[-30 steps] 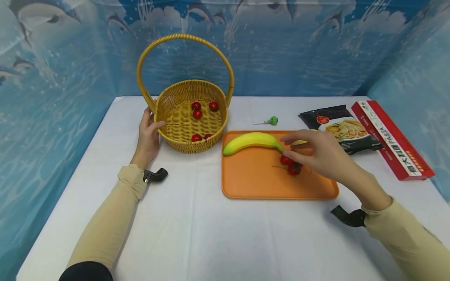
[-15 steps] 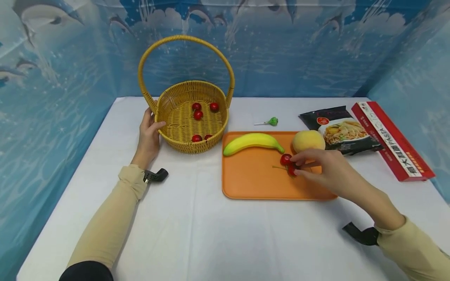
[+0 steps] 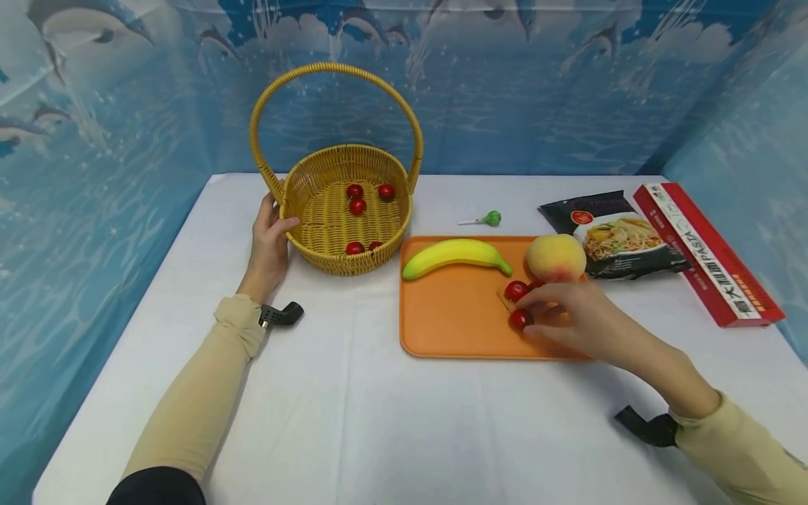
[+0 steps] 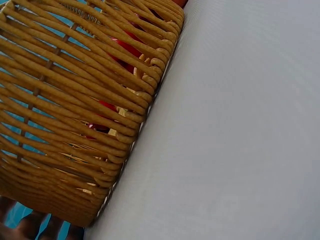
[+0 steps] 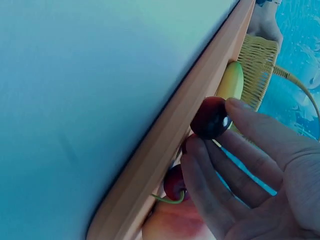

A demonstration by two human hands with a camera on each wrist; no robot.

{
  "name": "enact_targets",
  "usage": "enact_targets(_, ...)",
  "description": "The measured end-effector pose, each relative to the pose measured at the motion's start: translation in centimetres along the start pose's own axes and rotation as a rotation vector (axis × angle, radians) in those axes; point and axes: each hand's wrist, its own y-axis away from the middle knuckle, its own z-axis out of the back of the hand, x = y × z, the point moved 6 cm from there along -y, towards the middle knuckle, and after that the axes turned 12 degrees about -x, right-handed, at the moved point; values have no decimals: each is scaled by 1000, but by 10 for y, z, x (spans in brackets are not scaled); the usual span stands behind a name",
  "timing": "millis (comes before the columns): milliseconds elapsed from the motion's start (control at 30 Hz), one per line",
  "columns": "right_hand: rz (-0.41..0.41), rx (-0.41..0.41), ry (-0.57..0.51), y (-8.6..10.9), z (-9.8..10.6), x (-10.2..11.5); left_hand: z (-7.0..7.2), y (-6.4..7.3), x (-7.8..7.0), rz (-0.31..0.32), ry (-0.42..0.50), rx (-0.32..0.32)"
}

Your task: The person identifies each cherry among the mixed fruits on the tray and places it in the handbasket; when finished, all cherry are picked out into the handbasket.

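Observation:
My left hand [image 3: 268, 245] grips the left side of a yellow wicker basket [image 3: 344, 264], thumb over its rim. Several cherries [image 3: 357, 206] lie inside; red shows through the weave [image 4: 55, 100] in the left wrist view. Over an orange tray [image 3: 454, 330], my right hand [image 3: 581, 315] pinches a dark red cherry [image 5: 211, 118] between thumb and fingertips. Just behind it lies another cherry [image 3: 516, 290], and a further stemmed cherry [image 5: 175, 182] shows beside the fingers in the right wrist view. A banana [image 3: 454, 254] and a peach [image 3: 557, 257] rest along the tray's back.
A green lollipop [image 3: 491, 218] lies behind the tray. To the right are a black noodle packet [image 3: 621, 242] and a long red pasta box [image 3: 710, 256], the packet overlapping the box's edge. A dolphin-print cloth [image 3: 505, 105] hangs behind the white table [image 3: 379, 421].
My right hand has moved from over the peach toward the tray's front right, uncovering the peach, and its fingers have closed on the front cherry, whose stem has swung. The left hand stays on the basket.

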Motion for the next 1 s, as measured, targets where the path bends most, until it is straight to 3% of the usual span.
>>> enact_targets(300,-31,116,-117,1,-16,4,-3,-1,4,10,1,-1)
enact_targets(567,56,61,-82,-14,-14,20,-5,-1,3,9,-13,1)
enact_targets(733,92,14,-85,-46,-7,35,-4,-2,-2,-10,-2,3)
enact_targets(1000,134,-59,-185,-103,2,65,-1,-1,0,2,3,4)
